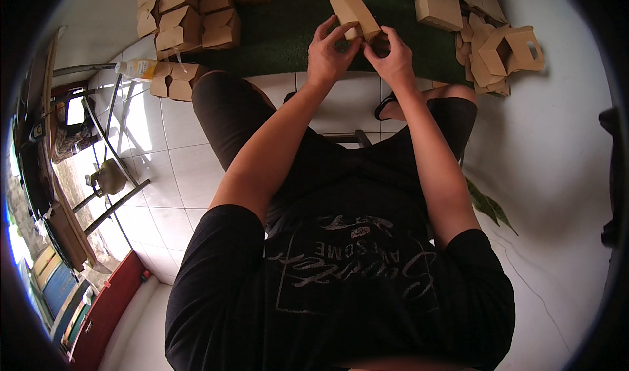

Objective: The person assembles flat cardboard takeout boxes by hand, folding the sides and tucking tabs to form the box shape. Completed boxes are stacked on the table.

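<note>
A small brown cardboard box (354,11) is tilted above the near part of a dark green surface, between my two hands. My left hand (329,53) is closed on its near left corner, thumb and fingers pinching a flap there. With thumb and fingers bent, my right hand (392,58) grips the near right corner. The end of the box toward me is partly covered by my fingertips, so I cannot tell how its flaps lie.
Several folded cardboard boxes (180,27) are stacked at the far left. Flat and half-folded cardboard pieces (481,50) pile up at the far right beside a white wall. A bottle with a yellow label (139,68) lies by the left edge of the green surface (282,37).
</note>
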Demonstrator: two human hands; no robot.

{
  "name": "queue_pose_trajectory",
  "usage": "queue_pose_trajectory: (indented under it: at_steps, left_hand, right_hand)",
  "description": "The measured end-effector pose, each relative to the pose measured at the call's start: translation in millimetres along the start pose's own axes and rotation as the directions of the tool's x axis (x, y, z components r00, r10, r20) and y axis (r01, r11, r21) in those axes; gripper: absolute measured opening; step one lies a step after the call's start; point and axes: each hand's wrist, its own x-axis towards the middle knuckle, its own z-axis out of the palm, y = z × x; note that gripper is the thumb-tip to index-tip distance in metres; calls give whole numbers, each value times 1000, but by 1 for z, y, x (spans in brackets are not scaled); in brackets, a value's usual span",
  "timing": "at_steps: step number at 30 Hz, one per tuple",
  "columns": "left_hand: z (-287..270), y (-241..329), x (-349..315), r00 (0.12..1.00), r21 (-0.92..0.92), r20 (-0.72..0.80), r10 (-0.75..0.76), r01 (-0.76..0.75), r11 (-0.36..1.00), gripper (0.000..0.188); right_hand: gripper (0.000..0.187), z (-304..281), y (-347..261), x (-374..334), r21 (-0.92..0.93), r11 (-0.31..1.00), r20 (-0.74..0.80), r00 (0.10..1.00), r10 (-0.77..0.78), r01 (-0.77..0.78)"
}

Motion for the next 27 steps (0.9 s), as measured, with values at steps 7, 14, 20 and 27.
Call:
queue_pose_trajectory:
  at_steps: [7, 14, 20, 27]
  left_hand:
    - [-3, -4, -2, 994, 79, -19, 109, -107, 991, 35]
    - [-4, -6, -4, 989, 35, -12, 148, -147, 988, 34]
    - [3, -9, -1, 957, -451, -29, -289, 245, 858, 56]
    - [-4, -16, 3, 782, -590, 344, -519, 610, 529, 58]
  right_hand:
    - [58, 4, -6, 0, -42, 999, -14, 1000, -13, 12]
    - [71, 8, -17, 0, -34, 991, -90, 987, -134, 131]
    - [76, 7, -18, -4, -30, 999, -17, 999, -35, 35]
    - [69, 11, -16, -8, -54, 993, -11, 994, -107, 106]
